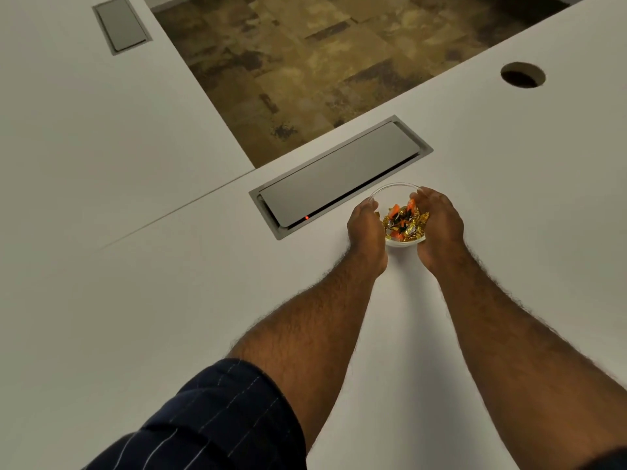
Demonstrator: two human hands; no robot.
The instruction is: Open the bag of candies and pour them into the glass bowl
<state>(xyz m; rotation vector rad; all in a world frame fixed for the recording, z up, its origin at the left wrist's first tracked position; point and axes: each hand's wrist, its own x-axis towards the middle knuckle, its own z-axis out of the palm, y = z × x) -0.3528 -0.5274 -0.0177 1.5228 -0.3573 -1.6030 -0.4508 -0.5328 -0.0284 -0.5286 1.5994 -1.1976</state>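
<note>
a white desk [142, 300] ran around a patch of mottled brown floor [305, 62]. the glass bowl [390, 193] sat between the two hands, holding gold and orange wrapped candies [402, 222]. the left hand [366, 232] and right hand [439, 228] cupped its sides, fingers curled on the rim. a grey hatch [339, 178] lay just beyond them. the bowl's sides were hidden.

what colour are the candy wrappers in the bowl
Mostly gold foil with some orange, seen in the head view: candies in the glass bowl.
</note>
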